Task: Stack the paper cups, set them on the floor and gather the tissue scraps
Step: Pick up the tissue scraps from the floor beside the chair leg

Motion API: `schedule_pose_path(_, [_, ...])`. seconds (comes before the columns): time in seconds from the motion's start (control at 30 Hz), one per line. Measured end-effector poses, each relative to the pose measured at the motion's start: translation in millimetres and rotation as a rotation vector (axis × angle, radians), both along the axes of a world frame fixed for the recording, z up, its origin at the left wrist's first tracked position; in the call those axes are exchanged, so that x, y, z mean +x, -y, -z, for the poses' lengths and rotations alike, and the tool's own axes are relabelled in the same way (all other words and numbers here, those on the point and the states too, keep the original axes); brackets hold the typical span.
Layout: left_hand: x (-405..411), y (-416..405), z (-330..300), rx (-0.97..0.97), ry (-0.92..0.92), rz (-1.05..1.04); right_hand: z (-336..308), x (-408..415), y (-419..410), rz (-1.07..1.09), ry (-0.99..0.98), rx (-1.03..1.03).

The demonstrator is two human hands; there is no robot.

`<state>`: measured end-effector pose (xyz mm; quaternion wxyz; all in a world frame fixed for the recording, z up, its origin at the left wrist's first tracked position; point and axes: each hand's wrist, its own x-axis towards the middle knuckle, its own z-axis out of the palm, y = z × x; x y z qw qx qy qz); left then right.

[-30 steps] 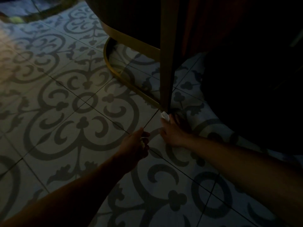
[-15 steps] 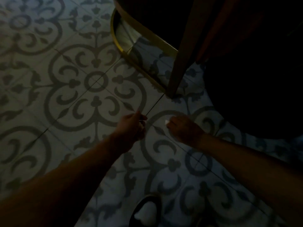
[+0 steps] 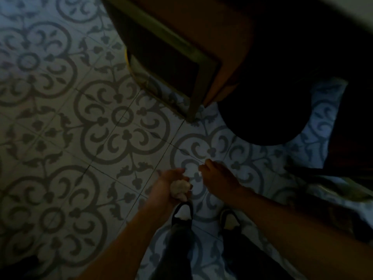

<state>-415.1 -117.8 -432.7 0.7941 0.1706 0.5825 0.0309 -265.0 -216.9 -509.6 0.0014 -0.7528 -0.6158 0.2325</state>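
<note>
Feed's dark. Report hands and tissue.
Left hand cupping tissue wad. Right hand pinching small scrap. No cups in view. Nothing between hands.

Patterned tile floor (image 3: pixel 60 122) carries a chair leg (image 3: pixel 193 106), two shoes (image 3: pixel 182 212), and what seems a dark round base (image 3: pixel 268 118).

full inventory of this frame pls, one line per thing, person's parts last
tiled floor: 1, pale with grey floral pattern, fills the view
chair leg: 1, olive-gold, upper centre, standing on the floor
round dark object: 1, black, right of the leg; too dark to identify
tissue wad: 1, white, in the left palm
small tissue scrap: 1, white, at the right fingertips
shoes: 2, dark, bottom centre
left hand: 1, cupped around the wad
right hand: 1, pinching the scrap
</note>
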Motion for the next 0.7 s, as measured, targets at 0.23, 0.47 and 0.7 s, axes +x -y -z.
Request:
schedule_pose_path(0.23, [51.5, 35.0, -41.2, 0.113, 0.032, 0.361, -62.9, 52.3, 65.8, 0.256, -0.029, -0.061])
schedule_pose_path(0.47, [125.9, 115.4, -48.2, 0.342, -0.012, 0.743, -96.3, 106.9, 182.1, 0.487, -0.024, -0.042])
schedule_pose_path(0.7, [223.5, 250.8, -59.0, 0.306, -0.060, 0.938, -111.4, 154.6, 339.7, 0.894, -0.079, -0.032])
